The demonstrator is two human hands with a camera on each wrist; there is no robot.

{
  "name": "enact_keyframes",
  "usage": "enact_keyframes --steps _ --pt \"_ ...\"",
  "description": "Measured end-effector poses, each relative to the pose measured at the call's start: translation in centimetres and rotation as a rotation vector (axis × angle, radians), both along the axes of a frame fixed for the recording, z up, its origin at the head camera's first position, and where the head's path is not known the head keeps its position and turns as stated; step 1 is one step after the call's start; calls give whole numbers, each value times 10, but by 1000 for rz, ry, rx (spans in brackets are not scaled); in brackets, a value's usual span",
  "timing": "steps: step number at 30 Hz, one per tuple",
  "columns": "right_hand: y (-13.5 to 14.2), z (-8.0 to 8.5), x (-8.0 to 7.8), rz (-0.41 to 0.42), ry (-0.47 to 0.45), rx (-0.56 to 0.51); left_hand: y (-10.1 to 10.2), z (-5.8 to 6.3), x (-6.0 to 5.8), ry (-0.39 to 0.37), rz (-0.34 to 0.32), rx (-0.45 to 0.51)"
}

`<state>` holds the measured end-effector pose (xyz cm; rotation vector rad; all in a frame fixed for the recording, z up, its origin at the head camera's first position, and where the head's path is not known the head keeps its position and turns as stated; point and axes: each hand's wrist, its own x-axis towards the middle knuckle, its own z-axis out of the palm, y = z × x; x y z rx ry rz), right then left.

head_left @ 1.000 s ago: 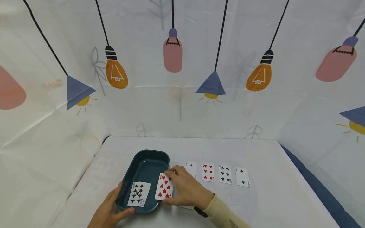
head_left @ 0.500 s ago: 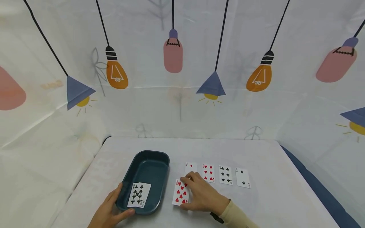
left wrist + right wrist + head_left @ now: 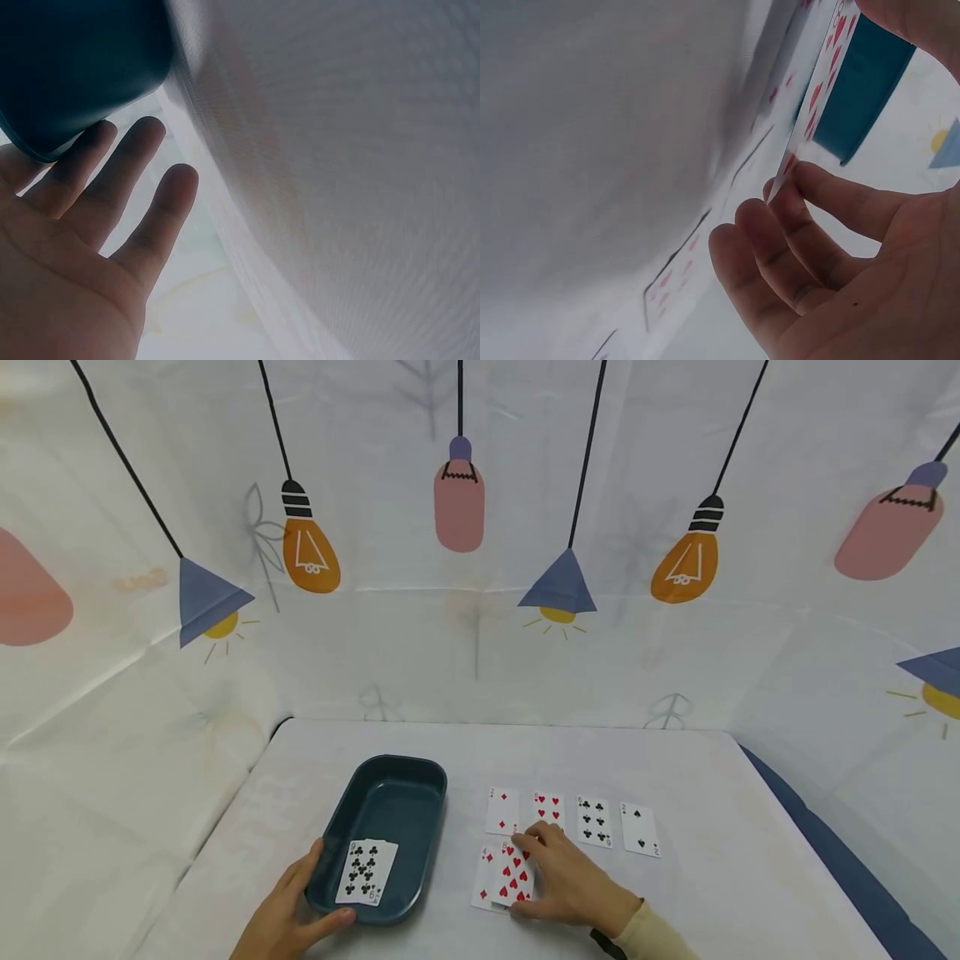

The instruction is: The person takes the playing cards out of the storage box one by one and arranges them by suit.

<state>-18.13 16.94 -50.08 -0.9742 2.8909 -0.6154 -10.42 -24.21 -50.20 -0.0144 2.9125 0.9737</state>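
Note:
In the head view my right hand (image 3: 573,881) pinches a playing card, the eight of hearts (image 3: 514,872), between thumb and fingers. The card is held over part of a diamond card (image 3: 484,877) on the table. The right wrist view shows the same hearts card (image 3: 815,97) edge-on, at the tips of the fingers. My left hand (image 3: 288,906) touches the near left corner of a dark teal tray (image 3: 429,860), thumb at its near rim. In the left wrist view the fingers are nearly straight against the tray's outer wall (image 3: 82,75). A nine of clubs (image 3: 363,870) lies in the tray on another card.
Behind my right hand is a row of face-up cards: a two of diamonds (image 3: 502,810), a six of hearts (image 3: 548,807), a six of clubs (image 3: 595,820) and a two of spades (image 3: 640,829). A white cloth (image 3: 720,877) covers the table. A printed curtain (image 3: 405,643) stands behind it.
My right hand has carried the eight of hearts rightward from the tray's edge to above the diamond card. The left hand and tray have stayed in place.

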Motion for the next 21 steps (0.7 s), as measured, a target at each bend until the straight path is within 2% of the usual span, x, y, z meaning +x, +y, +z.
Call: enact_keyframes --steps 4,11,17,21 --pt "10 -3 2 -5 28 16 1 1 0 -7 5 4" --pt "26 -8 5 -38 40 45 1 0 1 41 2 -1" --pt "38 -5 7 -40 81 62 1 2 1 10 2 1" --pt "42 -4 7 -27 79 69 1 1 1 20 -3 -2"
